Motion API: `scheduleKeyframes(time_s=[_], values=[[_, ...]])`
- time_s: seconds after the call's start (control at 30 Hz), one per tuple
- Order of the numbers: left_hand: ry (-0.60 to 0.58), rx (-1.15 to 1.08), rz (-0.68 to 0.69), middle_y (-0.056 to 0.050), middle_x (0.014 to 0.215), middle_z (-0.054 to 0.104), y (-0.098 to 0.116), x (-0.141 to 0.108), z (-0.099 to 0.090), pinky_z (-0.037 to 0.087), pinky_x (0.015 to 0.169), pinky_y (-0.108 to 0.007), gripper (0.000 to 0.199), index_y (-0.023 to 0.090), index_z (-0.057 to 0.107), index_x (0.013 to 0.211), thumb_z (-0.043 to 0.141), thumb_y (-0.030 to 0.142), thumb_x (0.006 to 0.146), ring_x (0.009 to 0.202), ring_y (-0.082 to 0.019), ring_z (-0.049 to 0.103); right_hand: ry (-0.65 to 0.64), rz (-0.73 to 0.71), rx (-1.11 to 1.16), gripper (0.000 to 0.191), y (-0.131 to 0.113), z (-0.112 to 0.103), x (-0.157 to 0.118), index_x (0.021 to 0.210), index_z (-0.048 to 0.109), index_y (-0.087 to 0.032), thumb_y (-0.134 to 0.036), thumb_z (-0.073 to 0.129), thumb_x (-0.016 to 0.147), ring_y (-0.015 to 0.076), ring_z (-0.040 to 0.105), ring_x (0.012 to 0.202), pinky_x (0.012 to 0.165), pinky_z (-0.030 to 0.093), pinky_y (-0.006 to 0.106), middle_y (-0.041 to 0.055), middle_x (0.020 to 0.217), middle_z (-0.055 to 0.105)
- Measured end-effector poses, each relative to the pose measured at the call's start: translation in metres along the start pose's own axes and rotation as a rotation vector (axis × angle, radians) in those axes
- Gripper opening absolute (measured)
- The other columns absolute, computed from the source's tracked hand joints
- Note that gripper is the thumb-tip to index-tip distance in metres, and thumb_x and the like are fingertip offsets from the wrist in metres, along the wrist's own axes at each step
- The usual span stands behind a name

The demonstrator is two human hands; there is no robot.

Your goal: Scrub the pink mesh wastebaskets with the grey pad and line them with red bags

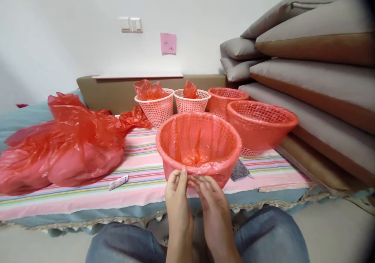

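A white mesh basket point(161, 149), tinted red by the red plastic bag point(197, 156) lining it, stands upright near the front edge of the striped cloth. The bag is folded over the rim, and its gathered bottom shows inside. At the near side, just below the rim, my left hand point(177, 194) has its thumb up and fingers curled, pinching the bag's edge. Beside it, my right hand point(213, 200) closes its bent fingers on the same overhanging plastic. The basket's lower front is partly hidden behind both hands.
Behind stand two white baskets point(159, 112) with crumpled bags inside, and two bag-covered baskets point(260, 126) to the right. A heap of red bags point(79, 145) lies left, near a small white remote point(118, 182). Grey cushions point(316, 79) are stacked right; a grey cloth point(239, 171) lies nearby.
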State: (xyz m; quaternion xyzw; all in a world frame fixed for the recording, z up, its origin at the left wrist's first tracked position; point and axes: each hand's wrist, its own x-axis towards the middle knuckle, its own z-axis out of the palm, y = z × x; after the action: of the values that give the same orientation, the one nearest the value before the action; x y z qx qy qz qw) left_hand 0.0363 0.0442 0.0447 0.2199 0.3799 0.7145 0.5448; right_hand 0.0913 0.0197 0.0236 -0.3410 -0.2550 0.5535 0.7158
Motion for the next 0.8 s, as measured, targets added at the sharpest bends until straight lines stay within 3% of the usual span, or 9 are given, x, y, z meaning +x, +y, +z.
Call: scheduleKeyframes(time_s=[0.1, 0.2, 0.33, 0.43, 0.6, 0.7, 0.8], values=[[-0.002, -0.033, -0.016, 0.003, 0.065, 0.064, -0.001, 0.003, 0.012, 0.049, 0.058, -0.016, 0.038, 0.016, 0.062, 0.072, 0.087, 0.043, 0.062, 0.06, -0.007, 0.058, -0.013, 0.01, -0.061, 0.033, -0.013, -0.021, 0.008, 0.099, 0.074, -0.019, -0.043, 0.078, 0.077, 0.0222, 0.072, 0.096, 0.092, 0.057, 0.037, 0.0086, 0.103, 0.076], [0.041, -0.068, -0.008, 0.004, 0.064, 0.065, 0.006, 0.01, 0.013, 0.05, 0.058, -0.016, 0.037, 0.017, 0.061, 0.073, 0.089, 0.037, 0.059, 0.059, -0.008, 0.06, 0.023, -0.004, -0.138, 0.031, -0.023, -0.038, 0.013, 0.091, 0.075, -0.019, -0.045, 0.079, 0.075, 0.0198, 0.072, 0.084, 0.083, 0.059, 0.034, 0.0064, 0.089, 0.077], [0.077, -0.152, 0.084, 0.005, 0.063, 0.063, 0.027, 0.032, -0.006, 0.05, 0.056, -0.015, 0.031, 0.015, 0.063, 0.075, 0.087, 0.027, 0.06, 0.055, -0.006, 0.058, 0.135, -0.108, -0.159, 0.027, -0.033, -0.047, 0.015, 0.083, 0.074, -0.02, -0.044, 0.08, 0.073, 0.0153, 0.069, 0.078, 0.079, 0.058, 0.029, 0.002, 0.08, 0.073], [0.043, -0.172, 0.096, 0.004, 0.068, 0.064, 0.043, 0.048, -0.021, 0.047, 0.053, -0.014, 0.018, 0.013, 0.065, 0.076, 0.08, 0.019, 0.068, 0.055, -0.004, 0.056, 0.173, -0.15, -0.174, 0.029, -0.035, -0.047, 0.016, 0.078, 0.073, -0.019, -0.047, 0.08, 0.071, 0.0141, 0.067, 0.076, 0.077, 0.057, 0.027, 0.001, 0.077, 0.071], [0.014, -0.213, 0.097, -0.007, 0.105, 0.072, 0.054, 0.054, -0.03, 0.054, 0.084, -0.024, 0.011, 0.016, 0.069, 0.089, 0.067, 0.025, 0.082, 0.098, -0.014, 0.067, 0.179, -0.127, -0.168, 0.032, -0.029, -0.047, 0.017, 0.078, 0.072, -0.019, -0.047, 0.082, 0.069, 0.0137, 0.065, 0.073, 0.074, 0.057, 0.026, 0.0006, 0.074, 0.069], [0.048, -0.181, 0.187, -0.008, 0.13, 0.064, 0.051, 0.044, -0.031, 0.047, 0.102, -0.03, 0.022, 0.022, 0.067, 0.103, 0.071, 0.029, 0.082, 0.124, -0.019, 0.058, 0.167, -0.135, -0.176, 0.03, -0.027, -0.046, 0.016, 0.081, 0.072, -0.019, -0.046, 0.08, 0.072, 0.0141, 0.066, 0.073, 0.074, 0.056, 0.027, 0.0008, 0.075, 0.068], [0.094, -0.049, 0.251, -0.008, 0.145, 0.052, 0.041, 0.028, -0.034, 0.037, 0.114, -0.037, 0.046, 0.026, 0.06, 0.118, 0.079, 0.026, 0.076, 0.137, -0.022, 0.047, 0.155, -0.148, -0.216, 0.031, -0.024, -0.046, 0.016, 0.087, 0.072, -0.019, -0.045, 0.08, 0.072, 0.0159, 0.068, 0.078, 0.076, 0.057, 0.029, 0.0024, 0.081, 0.071]])
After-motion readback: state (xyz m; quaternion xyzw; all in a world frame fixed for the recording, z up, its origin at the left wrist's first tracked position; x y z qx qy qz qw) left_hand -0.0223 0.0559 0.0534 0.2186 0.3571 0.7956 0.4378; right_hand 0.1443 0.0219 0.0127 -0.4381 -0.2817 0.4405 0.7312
